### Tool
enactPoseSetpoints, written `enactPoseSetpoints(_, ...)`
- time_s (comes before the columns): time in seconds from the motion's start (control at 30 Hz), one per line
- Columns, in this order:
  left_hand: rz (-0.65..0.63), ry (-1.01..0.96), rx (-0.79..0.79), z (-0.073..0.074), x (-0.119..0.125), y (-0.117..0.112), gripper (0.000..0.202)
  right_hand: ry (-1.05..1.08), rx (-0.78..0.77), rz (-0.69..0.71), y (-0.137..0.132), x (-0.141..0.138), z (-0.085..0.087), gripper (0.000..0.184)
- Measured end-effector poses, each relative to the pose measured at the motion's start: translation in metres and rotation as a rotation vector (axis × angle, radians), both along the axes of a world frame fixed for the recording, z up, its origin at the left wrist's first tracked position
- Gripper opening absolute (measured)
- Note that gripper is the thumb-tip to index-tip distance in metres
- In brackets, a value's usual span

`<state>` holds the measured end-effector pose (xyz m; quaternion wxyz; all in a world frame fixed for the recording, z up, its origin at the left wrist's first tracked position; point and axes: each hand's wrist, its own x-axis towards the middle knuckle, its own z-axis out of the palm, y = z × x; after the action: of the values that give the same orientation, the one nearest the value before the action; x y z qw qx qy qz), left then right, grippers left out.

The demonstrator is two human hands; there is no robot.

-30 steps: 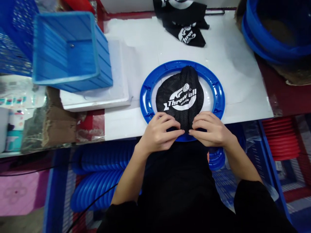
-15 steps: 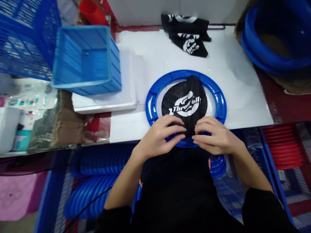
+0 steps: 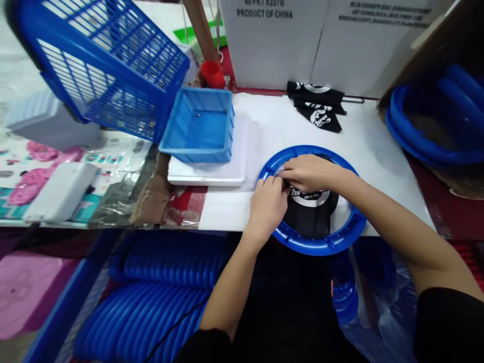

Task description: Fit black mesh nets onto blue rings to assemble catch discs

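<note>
A blue plastic ring lies on the white table top, its near edge hanging over the front. A black mesh net with white print sits inside the ring. My left hand is closed at the ring's left inner edge, fingers pinching the net's edge. My right hand reaches across from the right, fingers curled on the same edge of the net, touching my left hand's fingertips.
More black printed nets lie at the table's back. A small blue tray rests on a white board, a blue wire basket beyond it. Stacked blue rings sit at right and below the table. White cartons stand behind.
Both hands moved from the ring's near edge to its left side, still gripping the net. The camera view lifted and swung left, and the ring now overhangs the table edge more.
</note>
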<state>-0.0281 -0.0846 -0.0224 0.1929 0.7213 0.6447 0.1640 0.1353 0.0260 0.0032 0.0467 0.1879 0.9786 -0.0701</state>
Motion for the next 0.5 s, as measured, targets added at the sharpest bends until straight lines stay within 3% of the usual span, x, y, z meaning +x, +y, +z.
enactPoseSetpoints(0.17,-0.003,-0.325,0.107,-0.008,-0.013,-0.006,0.014,0.231,-0.254,0.026,0.007,-0.003,-0.011,0.021)
enactPoseSetpoints(0.27,0.066,-0.509,0.119,-0.014,-0.014,-0.009,0.016,0.231,-0.375,-0.029,0.010,-0.005,-0.003,0.022)
enactPoseSetpoints(0.4,0.159,-0.743,0.121,-0.018,-0.013,-0.010,0.018,0.165,-0.598,-0.206,0.015,-0.011,0.011,0.016)
enactPoseSetpoints(0.5,0.228,-0.813,0.128,-0.019,-0.012,-0.010,0.021,0.155,-0.744,-0.205,0.021,-0.014,0.014,0.016)
